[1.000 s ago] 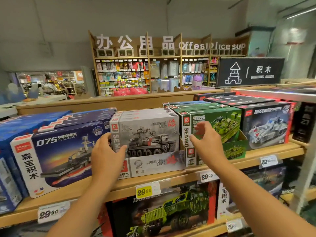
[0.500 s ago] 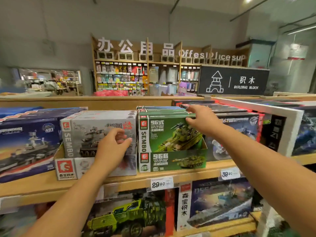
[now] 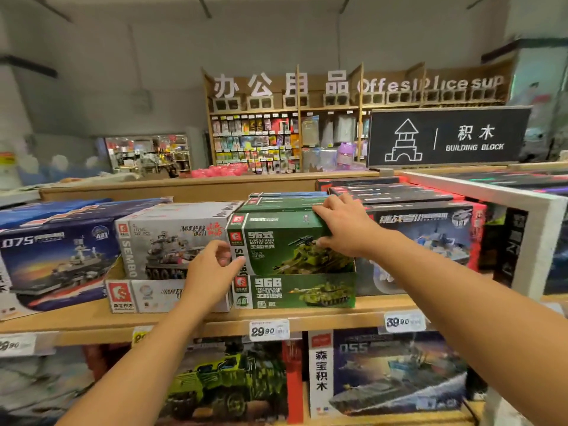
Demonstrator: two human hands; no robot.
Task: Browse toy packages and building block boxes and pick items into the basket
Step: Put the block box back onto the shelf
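A green tank building block box stands in a green display tray on the wooden shelf. My right hand grips its top right corner, fingers over the top and thumb on the front. My left hand is at the box's left edge, thumb on the edge, fingers curled between it and the grey Wandering Earth box. No basket is in view.
A blue 075 warship box stands at the left, a dark vehicle box at the right. Larger boxes fill the shelf below, with price tags on the edge. A black Building Block sign stands behind; a white frame borders the right.
My left hand has moved right from the grey box to the green box's left edge. My right hand now grips the green box's top right corner more firmly.
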